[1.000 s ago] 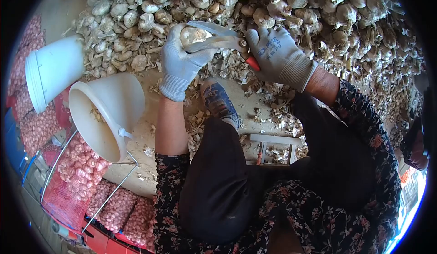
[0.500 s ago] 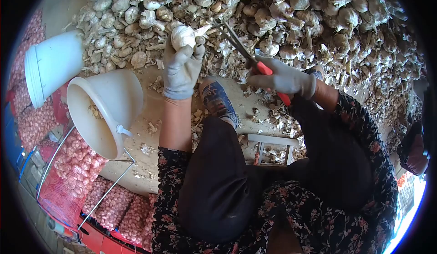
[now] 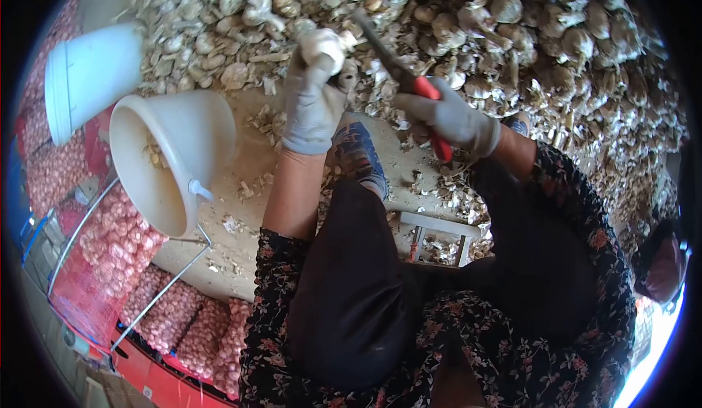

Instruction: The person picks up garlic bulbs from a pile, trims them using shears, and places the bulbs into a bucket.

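In a pale glove, my left hand (image 3: 314, 108) holds a white garlic bulb (image 3: 322, 48) between thumb and fingers, its cut end turned to the right. My right hand (image 3: 453, 119), also gloved, is wrapped round the red handles of the shears (image 3: 400, 72). The shears' dark blades point up and left, just right of the bulb and apart from it; they are blurred. Behind both hands lies a large heap of garlic (image 3: 504, 28) with dry stems and skins.
At the left, a white bucket (image 3: 208, 126) lies tilted near a pale blue bucket (image 3: 102, 72). Red net bags of garlic (image 3: 121, 247) are below them. A metal frame (image 3: 439, 223) stands between my legs, and peeled skins litter the floor.
The bulb has moved right and slightly up with my left hand and has turned. Its stem looks shorter. My right hand and the shears have moved slightly up. The view has shifted a little.
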